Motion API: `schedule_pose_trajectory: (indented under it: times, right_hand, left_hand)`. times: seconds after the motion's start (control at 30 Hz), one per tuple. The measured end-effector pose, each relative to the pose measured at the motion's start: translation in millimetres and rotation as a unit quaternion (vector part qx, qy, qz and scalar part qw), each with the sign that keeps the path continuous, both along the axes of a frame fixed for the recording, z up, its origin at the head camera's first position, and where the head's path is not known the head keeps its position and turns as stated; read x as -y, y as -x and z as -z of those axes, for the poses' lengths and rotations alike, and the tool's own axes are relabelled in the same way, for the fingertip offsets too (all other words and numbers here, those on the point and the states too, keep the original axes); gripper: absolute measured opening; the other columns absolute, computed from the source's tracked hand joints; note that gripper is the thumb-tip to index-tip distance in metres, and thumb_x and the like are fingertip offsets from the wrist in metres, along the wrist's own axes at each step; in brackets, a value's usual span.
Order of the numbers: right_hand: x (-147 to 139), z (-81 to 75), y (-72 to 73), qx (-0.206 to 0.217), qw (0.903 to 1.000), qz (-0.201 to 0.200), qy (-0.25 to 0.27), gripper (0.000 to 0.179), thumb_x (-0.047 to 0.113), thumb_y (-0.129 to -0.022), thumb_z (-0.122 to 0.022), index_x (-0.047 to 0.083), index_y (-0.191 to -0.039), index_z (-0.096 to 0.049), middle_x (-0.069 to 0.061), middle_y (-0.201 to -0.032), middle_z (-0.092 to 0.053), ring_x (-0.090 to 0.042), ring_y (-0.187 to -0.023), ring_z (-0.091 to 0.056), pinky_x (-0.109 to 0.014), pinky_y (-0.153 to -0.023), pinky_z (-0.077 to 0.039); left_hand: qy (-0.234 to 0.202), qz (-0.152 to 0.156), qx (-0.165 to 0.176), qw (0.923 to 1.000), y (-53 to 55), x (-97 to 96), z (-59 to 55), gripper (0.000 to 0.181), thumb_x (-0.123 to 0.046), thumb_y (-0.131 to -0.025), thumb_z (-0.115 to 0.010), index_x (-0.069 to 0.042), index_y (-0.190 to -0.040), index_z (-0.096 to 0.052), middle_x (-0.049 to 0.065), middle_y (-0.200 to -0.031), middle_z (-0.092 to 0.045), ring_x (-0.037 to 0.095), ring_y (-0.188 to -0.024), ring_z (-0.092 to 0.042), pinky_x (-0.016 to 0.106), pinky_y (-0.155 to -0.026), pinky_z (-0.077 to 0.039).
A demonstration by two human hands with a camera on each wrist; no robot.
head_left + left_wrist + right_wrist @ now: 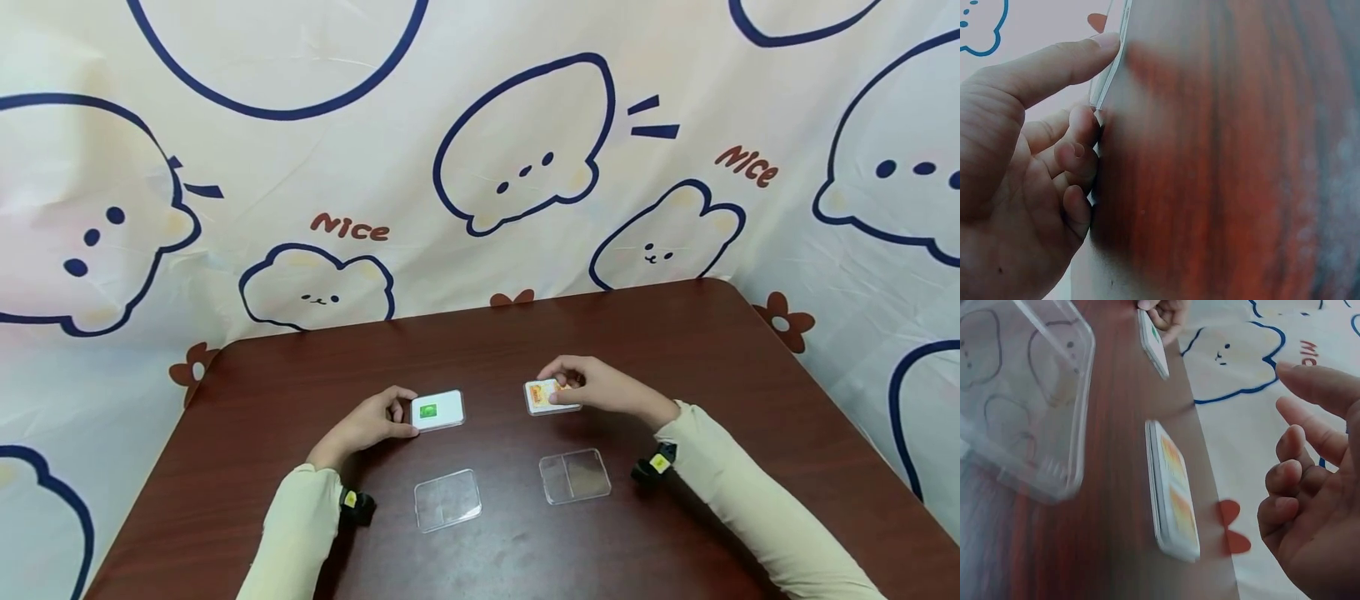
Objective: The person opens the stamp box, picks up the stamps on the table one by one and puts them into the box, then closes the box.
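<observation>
At the middle of the table lies a clear plastic case of white cards (448, 408), a green picture on its top card. My left hand (371, 422) pinches its left end between thumb and fingers; the left wrist view shows the thumb on the case's clear edge (1112, 72). To the right is a second case of cards (538, 395) with an orange and yellow picture. My right hand (609, 388) overlaps this case in the head view. From the right wrist, its loosely bent fingers (1291, 444) appear apart from the case, holding nothing.
Nearer to me, two clear plastic lids lie on the brown table (360, 350), a left lid (447, 502) and a right lid (588, 477). A white cloth (465, 275) with cartoon drawings hangs behind the table's far edge.
</observation>
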State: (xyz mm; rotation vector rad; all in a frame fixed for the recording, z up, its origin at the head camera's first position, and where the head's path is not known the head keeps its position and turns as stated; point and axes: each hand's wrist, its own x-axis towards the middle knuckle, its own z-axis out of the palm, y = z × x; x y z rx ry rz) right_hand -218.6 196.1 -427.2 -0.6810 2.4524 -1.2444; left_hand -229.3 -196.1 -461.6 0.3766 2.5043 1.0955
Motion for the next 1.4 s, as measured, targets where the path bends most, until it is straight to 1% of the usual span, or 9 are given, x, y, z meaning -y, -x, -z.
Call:
schedule_pose_trajectory:
  times: [0.13,0.3,0.47,0.57,0.8,0.97,1.23,1.4]
  right_hand:
    - [-23.3,2.2,-5.0,0.010,0.9998,0.012,0.011,0.032,0.018,-0.089,-0.069,0.005,-0.118,-0.062,-0.004,-0.087,-0.044,-0.015,-0.079,-0.044,-0.022,-0.064,-0.037]
    - [-52.9,6.1,-17.0,0.010,0.9990,0.042,0.012,0.036,0.020,-0.089,-0.069,0.004,-0.120,-0.060,-0.003,-0.085,-0.045,-0.013,-0.074,-0.045,-0.024,-0.062,-0.039]
    - [-78.8,5.9,-29.3,0.011,0.9965,0.083,0.001,0.039,0.024,-0.089,-0.069,0.004,-0.121,-0.059,-0.004,-0.086,-0.046,-0.013,-0.077,-0.045,-0.026,-0.063,-0.039]
    - [-91.2,7.0,-33.9,0.012,0.9952,0.097,-0.008,0.038,0.024,-0.089,-0.069,0.006,-0.121,-0.059,-0.005,-0.087,-0.046,-0.013,-0.078,-0.045,-0.026,-0.063,-0.039]
    - [-114.0,17.0,-43.9,0.009,0.9947,0.102,-0.002,0.035,0.021,-0.088,-0.070,0.006,-0.119,-0.060,-0.005,-0.085,-0.045,-0.010,-0.071,-0.044,-0.025,-0.059,-0.038]
    - [-124.3,18.8,-50.0,0.008,0.9943,0.106,-0.007,0.034,0.021,-0.088,-0.070,0.006,-0.117,-0.060,-0.004,-0.085,-0.045,-0.008,-0.067,-0.042,-0.025,-0.058,-0.038]
    - [-136.5,23.6,-55.2,0.003,0.9934,0.106,-0.043,0.033,0.021,-0.087,-0.071,0.005,-0.115,-0.060,-0.005,-0.085,-0.045,-0.008,-0.069,-0.042,-0.024,-0.058,-0.038]
    - [-140.2,29.1,-56.6,-0.010,0.9913,0.113,-0.067,0.032,0.021,-0.086,-0.072,0.006,-0.112,-0.061,-0.006,-0.086,-0.046,-0.006,-0.072,-0.042,-0.024,-0.059,-0.037]
  left_hand:
    - [-0.002,-0.002,0.001,1.0000,-0.7,0.0,0.9,0.053,-0.016,-0.080,-0.078,-0.005,-0.126,-0.053,0.005,-0.082,-0.049,0.016,-0.068,-0.044,0.024,-0.057,-0.038]
    - [-0.001,0.001,-0.003,1.0000,-1.9,-0.1,0.1,0.053,-0.015,-0.080,-0.078,-0.004,-0.126,-0.053,0.004,-0.082,-0.049,0.016,-0.069,-0.044,0.025,-0.059,-0.038]
    - [0.004,0.000,-0.005,1.0000,-0.7,0.2,-1.6,0.053,-0.015,-0.080,-0.078,-0.004,-0.126,-0.053,0.004,-0.081,-0.049,0.016,-0.068,-0.044,0.025,-0.059,-0.038]
    - [0.004,-0.002,-0.006,1.0000,1.0,0.1,-2.3,0.053,-0.015,-0.080,-0.078,-0.005,-0.126,-0.053,0.004,-0.081,-0.049,0.016,-0.068,-0.044,0.025,-0.059,-0.038]
    - [0.003,-0.002,-0.004,1.0000,2.8,-1.6,-3.0,0.054,-0.015,-0.080,-0.078,-0.005,-0.126,-0.053,0.004,-0.081,-0.049,0.016,-0.067,-0.044,0.024,-0.058,-0.037]
    - [0.004,-0.001,-0.004,1.0000,2.5,-1.9,-2.6,0.053,-0.015,-0.080,-0.078,-0.005,-0.125,-0.053,0.004,-0.081,-0.049,0.016,-0.067,-0.044,0.024,-0.058,-0.037]
    - [0.002,0.004,-0.008,1.0000,-0.7,0.2,-1.5,0.053,-0.016,-0.080,-0.078,-0.004,-0.125,-0.053,0.005,-0.082,-0.049,0.017,-0.070,-0.044,0.025,-0.059,-0.038]
    - [0.002,0.004,-0.009,1.0000,-2.2,0.1,-1.1,0.053,-0.016,-0.080,-0.078,-0.003,-0.125,-0.053,0.005,-0.082,-0.049,0.017,-0.070,-0.044,0.025,-0.059,-0.037]
